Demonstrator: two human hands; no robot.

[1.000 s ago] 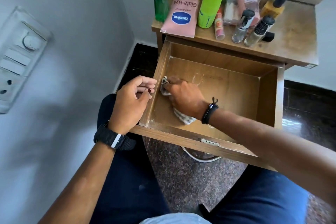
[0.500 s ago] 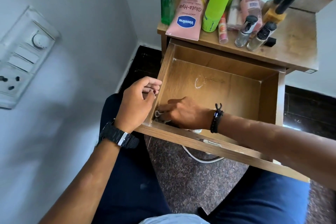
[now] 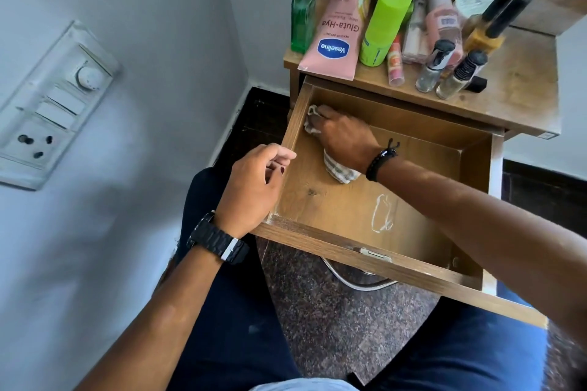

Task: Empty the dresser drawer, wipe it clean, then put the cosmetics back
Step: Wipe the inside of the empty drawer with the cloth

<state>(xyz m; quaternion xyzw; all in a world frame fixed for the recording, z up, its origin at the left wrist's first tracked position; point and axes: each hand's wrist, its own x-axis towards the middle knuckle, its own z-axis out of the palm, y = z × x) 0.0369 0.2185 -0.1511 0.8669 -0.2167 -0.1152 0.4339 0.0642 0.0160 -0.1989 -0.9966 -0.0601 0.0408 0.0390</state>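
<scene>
Wiping at the 11 o'clock corner of the pulled-out brown wooden drawer (image 3: 365, 209): your right hand (image 3: 344, 140) presses the striped grey cloth (image 3: 340, 170), your left hand (image 3: 254, 187) curls on the side wall. Risks: the white ring stain (image 3: 382, 213) at 5 o'clock gets missed, and a jolt could topple the crowded cosmetics (image 3: 381, 25) at 12 o'clock.

The open drawer (image 3: 365, 209) occupies frame centre, with the cloth (image 3: 338, 170) in its upper-left corner, the dresser top (image 3: 521, 86) carrying bottles (image 3: 381, 25) above it, and the switch panel (image 3: 47, 108) at left.
</scene>
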